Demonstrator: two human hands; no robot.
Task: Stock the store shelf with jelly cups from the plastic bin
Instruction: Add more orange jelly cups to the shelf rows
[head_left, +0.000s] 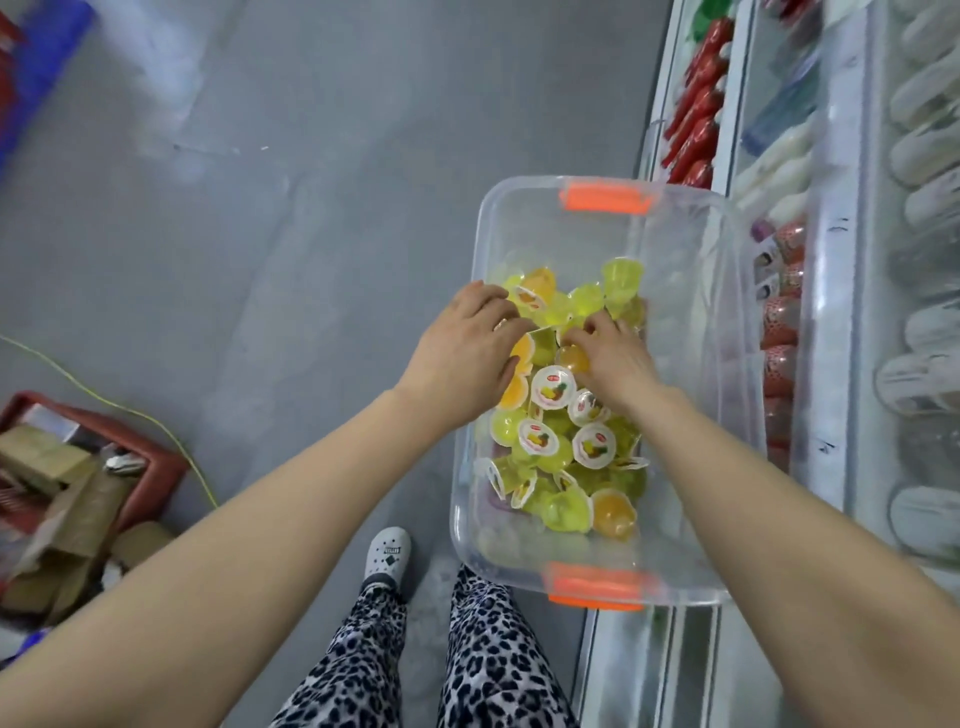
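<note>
A clear plastic bin (691, 249) with orange handles stands on the floor beside the store shelf (831, 332). Inside lie several yellow, green and orange jelly cups (566, 441) with white printed lids. Both of my hands reach into the bin's middle. My left hand (462, 353) lies over the pile near the left wall, fingers curled onto orange and green cups. My right hand (613, 358) has its fingers curled around an orange jelly cup (571, 358). The cups under the palms are hidden.
The shelf tiers at right carry red packets (696, 119), white bottles (774, 166) and clear wrapped packs (924, 374). A red crate (156, 457) with cardboard stands at lower left on the grey floor. A yellow cord (171, 441) runs past it. My foot (387, 556) is near the bin.
</note>
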